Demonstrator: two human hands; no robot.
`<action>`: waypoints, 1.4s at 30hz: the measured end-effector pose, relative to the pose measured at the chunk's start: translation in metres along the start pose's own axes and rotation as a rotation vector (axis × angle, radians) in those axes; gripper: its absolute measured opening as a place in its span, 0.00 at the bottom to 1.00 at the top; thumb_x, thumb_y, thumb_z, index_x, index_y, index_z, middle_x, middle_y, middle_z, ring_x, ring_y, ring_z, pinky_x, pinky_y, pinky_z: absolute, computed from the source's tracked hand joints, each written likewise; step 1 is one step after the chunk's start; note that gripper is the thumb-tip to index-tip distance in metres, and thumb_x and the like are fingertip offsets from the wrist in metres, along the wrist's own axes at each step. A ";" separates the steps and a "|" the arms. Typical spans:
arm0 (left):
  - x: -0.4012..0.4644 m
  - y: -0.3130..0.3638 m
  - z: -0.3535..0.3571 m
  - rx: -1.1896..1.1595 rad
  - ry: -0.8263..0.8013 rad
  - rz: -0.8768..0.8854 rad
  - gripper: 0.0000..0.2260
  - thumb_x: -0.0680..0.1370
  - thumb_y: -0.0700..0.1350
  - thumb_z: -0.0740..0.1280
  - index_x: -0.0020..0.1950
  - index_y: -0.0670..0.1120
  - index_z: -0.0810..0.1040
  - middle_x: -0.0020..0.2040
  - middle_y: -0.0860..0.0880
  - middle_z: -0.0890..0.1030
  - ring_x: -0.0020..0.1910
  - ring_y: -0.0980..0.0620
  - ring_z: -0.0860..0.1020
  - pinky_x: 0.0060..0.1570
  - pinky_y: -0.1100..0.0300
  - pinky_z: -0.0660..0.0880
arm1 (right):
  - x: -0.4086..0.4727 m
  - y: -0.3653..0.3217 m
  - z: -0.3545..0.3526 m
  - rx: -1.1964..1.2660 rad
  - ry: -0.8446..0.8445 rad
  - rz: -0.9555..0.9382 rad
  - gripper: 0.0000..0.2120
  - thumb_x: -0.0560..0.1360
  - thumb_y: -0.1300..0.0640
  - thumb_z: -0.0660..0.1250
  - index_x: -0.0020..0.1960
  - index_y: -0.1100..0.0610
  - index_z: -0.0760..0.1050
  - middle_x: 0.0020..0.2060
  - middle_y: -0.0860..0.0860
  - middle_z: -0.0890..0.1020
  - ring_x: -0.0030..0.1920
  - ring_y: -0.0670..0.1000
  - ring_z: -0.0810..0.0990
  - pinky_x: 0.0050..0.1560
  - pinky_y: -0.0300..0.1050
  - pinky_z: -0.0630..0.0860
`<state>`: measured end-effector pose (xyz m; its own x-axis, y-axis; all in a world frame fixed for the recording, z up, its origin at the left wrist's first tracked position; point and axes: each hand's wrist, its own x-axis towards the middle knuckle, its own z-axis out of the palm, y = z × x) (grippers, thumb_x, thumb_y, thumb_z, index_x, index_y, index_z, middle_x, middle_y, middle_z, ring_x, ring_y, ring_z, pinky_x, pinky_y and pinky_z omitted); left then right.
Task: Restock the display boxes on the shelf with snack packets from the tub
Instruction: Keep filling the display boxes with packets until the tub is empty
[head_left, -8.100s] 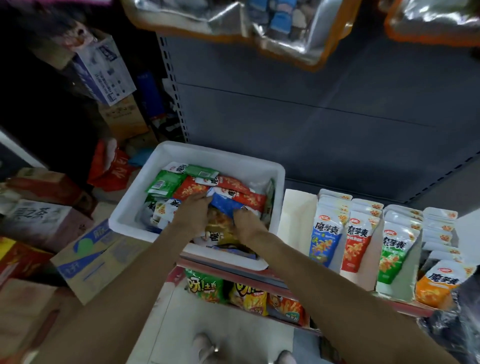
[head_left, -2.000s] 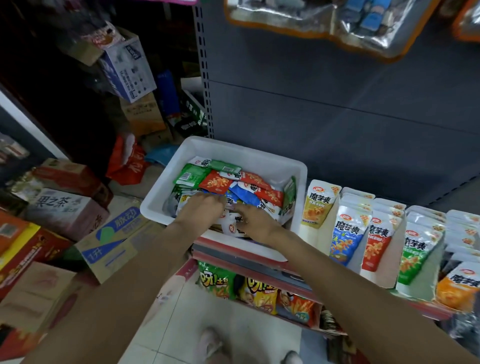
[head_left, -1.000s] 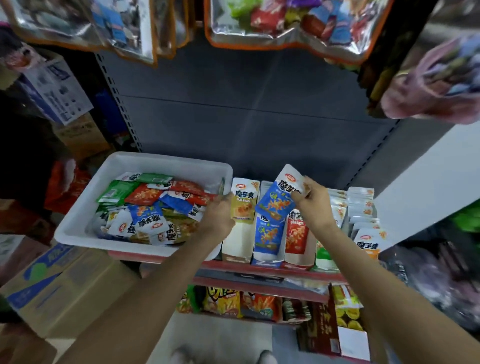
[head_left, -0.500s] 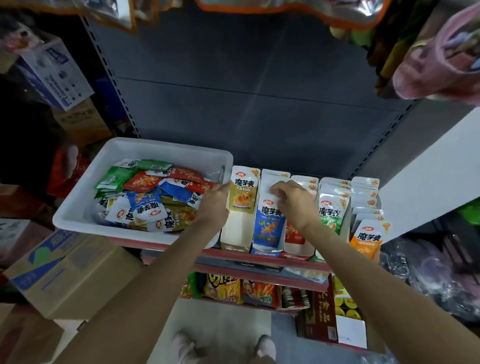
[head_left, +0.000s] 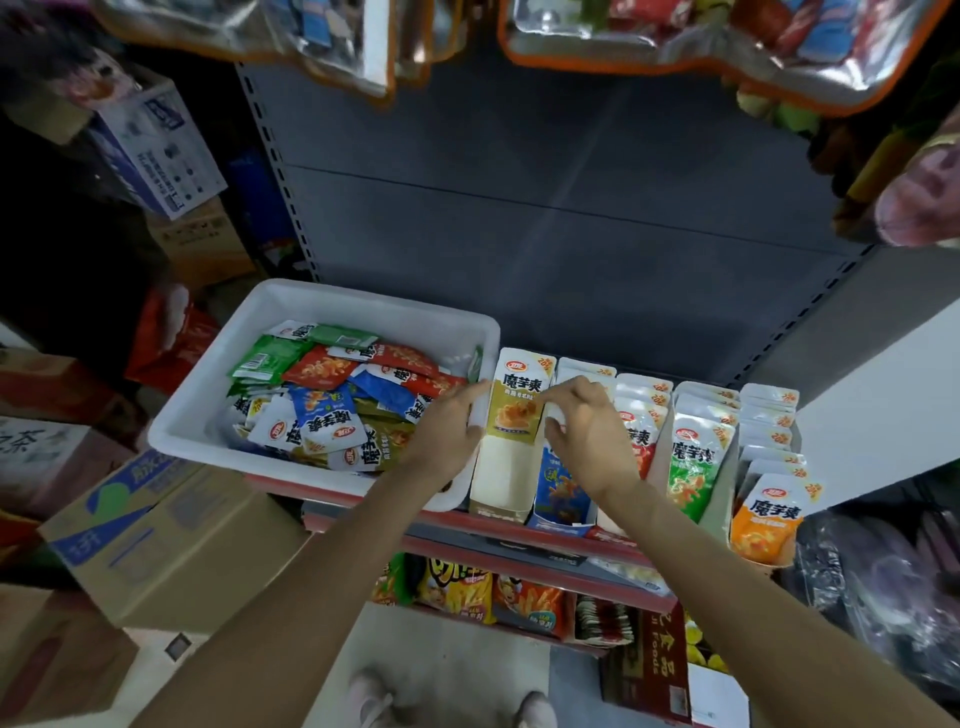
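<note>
Both hands reach over the shelf edge at the row of display boxes. Left hand (head_left: 451, 427) lies with fingers stretched and loosely spread against the tub-side face of the olive-yellow packet (head_left: 519, 401), holding nothing. Right hand (head_left: 586, 429) sits on the far side of that packet, over the blue-packet display box (head_left: 560, 500); its fingers are bent, fingertips (head_left: 551, 399) touching the olive-yellow packet's edge, but whether they pinch anything I cannot tell.

White tub (head_left: 291, 374) stands just beside the olive-yellow packet, on the left hand's side, heaped with loose snack packets (head_left: 332, 410) in green, red, blue and olive. The olive-yellow packet stands upright at the back of its white display box (head_left: 500, 480), which touches the tub's wall. Beyond the right hand, away from the tub, stand rows of red packets (head_left: 640, 441), green packets (head_left: 693, 462) and orange packets (head_left: 766, 519).

Below the tub, a lower shelf carries chip bags (head_left: 457, 587). Cardboard cartons (head_left: 156, 525) are stacked on the tub's outer side. Hanging foil bags (head_left: 675, 47) dangle above the tub.
</note>
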<state>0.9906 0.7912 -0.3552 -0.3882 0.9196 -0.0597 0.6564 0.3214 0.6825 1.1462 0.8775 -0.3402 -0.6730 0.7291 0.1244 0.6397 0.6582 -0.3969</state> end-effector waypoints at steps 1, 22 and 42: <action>-0.002 -0.006 -0.005 0.001 0.034 0.010 0.23 0.77 0.36 0.65 0.72 0.44 0.67 0.68 0.45 0.71 0.67 0.47 0.70 0.67 0.52 0.67 | 0.003 -0.011 0.002 0.041 -0.014 -0.034 0.12 0.76 0.63 0.64 0.57 0.57 0.78 0.55 0.53 0.75 0.57 0.53 0.73 0.57 0.46 0.74; -0.026 -0.096 -0.116 0.559 0.033 0.023 0.10 0.81 0.48 0.57 0.51 0.44 0.75 0.43 0.44 0.80 0.43 0.45 0.78 0.37 0.57 0.69 | 0.051 -0.133 0.094 0.324 -0.521 -0.038 0.25 0.75 0.59 0.67 0.70 0.57 0.66 0.59 0.56 0.75 0.59 0.55 0.74 0.50 0.37 0.67; 0.012 0.018 -0.019 0.069 -0.005 0.016 0.17 0.77 0.43 0.65 0.66 0.44 0.73 0.64 0.44 0.74 0.64 0.46 0.71 0.62 0.56 0.69 | 0.010 -0.009 -0.047 0.713 0.276 0.219 0.06 0.75 0.65 0.65 0.46 0.54 0.73 0.37 0.43 0.79 0.36 0.39 0.79 0.36 0.34 0.75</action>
<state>0.9851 0.8038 -0.3294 -0.3741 0.9259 -0.0524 0.7059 0.3209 0.6315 1.1511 0.8878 -0.2925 -0.3835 0.9096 0.1601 0.2924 0.2840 -0.9132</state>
